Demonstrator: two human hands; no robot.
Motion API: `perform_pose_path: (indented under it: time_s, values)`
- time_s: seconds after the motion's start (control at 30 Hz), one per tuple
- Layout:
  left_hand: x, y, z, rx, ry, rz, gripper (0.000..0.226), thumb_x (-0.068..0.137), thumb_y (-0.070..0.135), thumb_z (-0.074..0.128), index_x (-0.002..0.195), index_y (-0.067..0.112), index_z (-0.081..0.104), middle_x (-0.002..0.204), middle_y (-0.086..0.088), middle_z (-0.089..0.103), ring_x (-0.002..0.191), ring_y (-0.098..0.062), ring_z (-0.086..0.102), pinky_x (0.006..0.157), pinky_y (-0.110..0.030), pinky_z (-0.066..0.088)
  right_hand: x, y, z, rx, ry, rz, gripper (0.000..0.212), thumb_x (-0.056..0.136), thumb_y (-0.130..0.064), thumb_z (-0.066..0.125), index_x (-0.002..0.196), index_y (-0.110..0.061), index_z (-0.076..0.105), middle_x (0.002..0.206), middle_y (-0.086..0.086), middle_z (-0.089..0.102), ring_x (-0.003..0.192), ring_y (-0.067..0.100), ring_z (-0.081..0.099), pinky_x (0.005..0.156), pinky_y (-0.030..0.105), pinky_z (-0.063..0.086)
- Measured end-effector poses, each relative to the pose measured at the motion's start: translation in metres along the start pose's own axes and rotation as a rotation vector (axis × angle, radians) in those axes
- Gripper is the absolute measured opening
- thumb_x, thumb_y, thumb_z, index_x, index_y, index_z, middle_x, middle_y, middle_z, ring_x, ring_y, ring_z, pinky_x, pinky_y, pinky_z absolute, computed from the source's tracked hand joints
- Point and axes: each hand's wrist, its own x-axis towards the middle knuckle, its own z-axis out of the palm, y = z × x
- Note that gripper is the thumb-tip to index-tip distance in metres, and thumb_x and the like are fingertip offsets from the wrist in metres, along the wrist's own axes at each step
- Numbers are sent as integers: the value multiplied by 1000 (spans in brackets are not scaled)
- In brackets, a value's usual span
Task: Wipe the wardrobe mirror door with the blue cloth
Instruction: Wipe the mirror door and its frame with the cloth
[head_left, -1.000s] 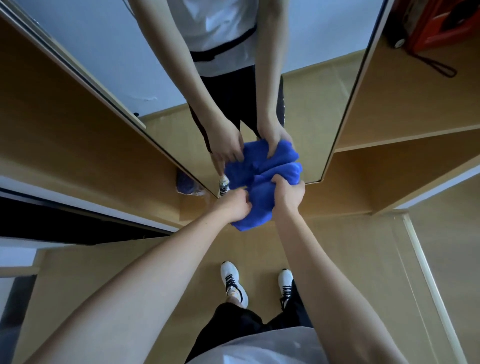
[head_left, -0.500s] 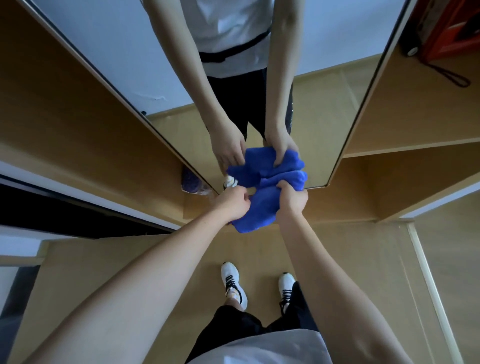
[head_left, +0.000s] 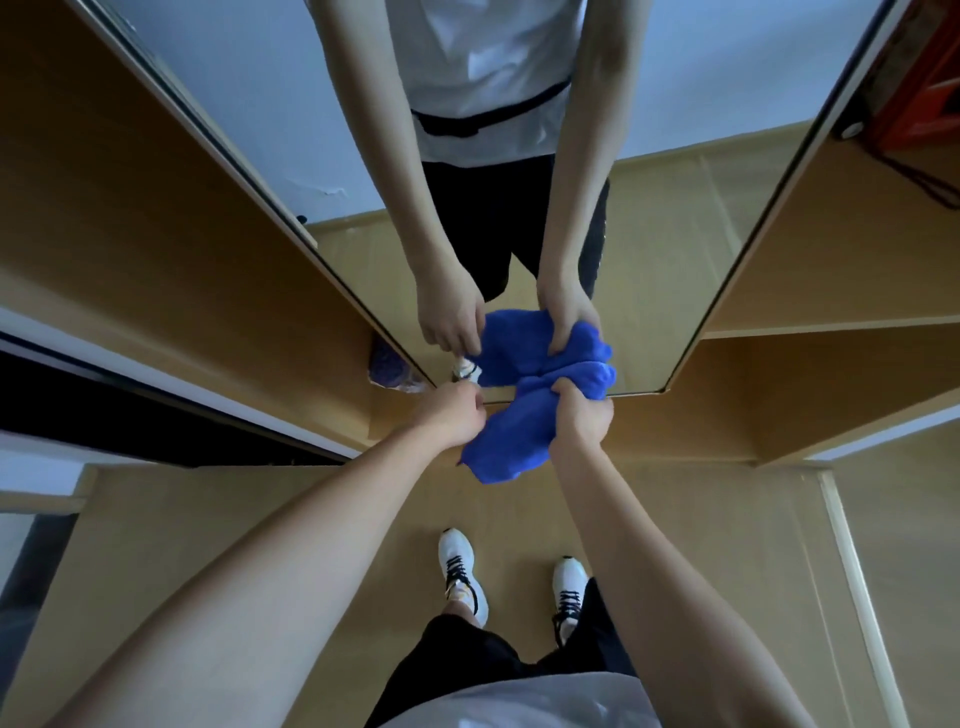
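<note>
The right hand (head_left: 579, 415) clamps its grip around the bunched blue cloth (head_left: 511, 436), at 12 o'clock from the shoes, just at the low edge of the wardrobe mirror door (head_left: 675, 249); the left hand (head_left: 454, 415) pinches its corner (probably to refold it before wiping)

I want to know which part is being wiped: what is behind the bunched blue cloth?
Behind the bunched blue cloth is the lower edge of the wardrobe mirror door, which reflects it. The glass it covers is hidden; the right hand grips it.
</note>
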Motion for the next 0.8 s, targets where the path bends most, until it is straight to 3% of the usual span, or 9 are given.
perform_pose_path:
  time_s: [0.1, 0.2, 0.23, 0.3, 0.4, 0.53, 0.63, 0.8]
  values:
    - [0, -17, -3, -73, -27, -77, 16, 95, 17, 47, 81, 14, 55, 85, -7, 61, 80, -29, 57, 68, -33, 43, -2, -1, 6, 20, 16, -28, 25, 78, -21, 67, 98, -16, 53, 89, 1, 66, 82, 19, 64, 78, 36, 50]
    - [6, -41, -10, -211, 49, -185, 27, 93, 10, 50, 67, 14, 52, 81, -14, 62, 86, -32, 62, 77, -34, 48, 2, -5, 3, -28, 17, 9, 37, 77, -25, 68, 108, -15, 52, 94, 2, 65, 87, 23, 64, 77, 37, 47]
    - [9, -48, -14, -264, 76, -211, 25, 93, 10, 51, 69, 12, 56, 86, -17, 64, 90, -34, 63, 81, -35, 49, 4, -3, 2, -58, 6, 17, 38, 75, -26, 68, 109, -14, 53, 95, 2, 66, 87, 23, 64, 76, 36, 46]
    - [13, -58, -25, -349, 127, -256, 13, 95, 14, 55, 92, 6, 66, 101, -17, 66, 101, -33, 62, 85, -35, 48, 5, -1, 1, -105, -15, 16, 42, 72, -28, 67, 109, -13, 56, 96, 4, 68, 88, 23, 66, 73, 36, 48]
    - [18, -62, -39, -407, 190, -291, 29, 94, 17, 59, 121, 10, 63, 117, -13, 63, 109, -33, 59, 83, -31, 44, -2, 7, 5, -150, -35, -5, 45, 70, -30, 66, 111, -13, 58, 97, 5, 69, 87, 23, 67, 77, 38, 54]
    - [25, -52, -43, -543, 185, -349, 33, 82, 7, 61, 115, 6, 62, 109, -14, 65, 104, -32, 63, 84, -31, 52, -24, 6, 26, -124, -96, -33, 38, 68, -27, 66, 102, -12, 60, 89, 4, 70, 83, 23, 67, 79, 40, 55]
    - [31, -56, -36, -564, 231, -370, 31, 79, 6, 60, 110, 7, 63, 106, -16, 67, 101, -33, 65, 89, -41, 56, -10, 10, 33, -97, -85, 69, 53, 51, -33, 64, 99, -11, 65, 88, 4, 74, 85, 27, 71, 82, 40, 56]
    - [22, -47, -36, -548, 275, -351, 27, 86, 5, 57, 113, 4, 61, 106, -18, 64, 100, -34, 62, 80, -31, 50, 4, 8, 24, -251, -79, 161, 46, 66, -29, 62, 106, -9, 68, 91, 7, 73, 82, 26, 68, 71, 35, 51]
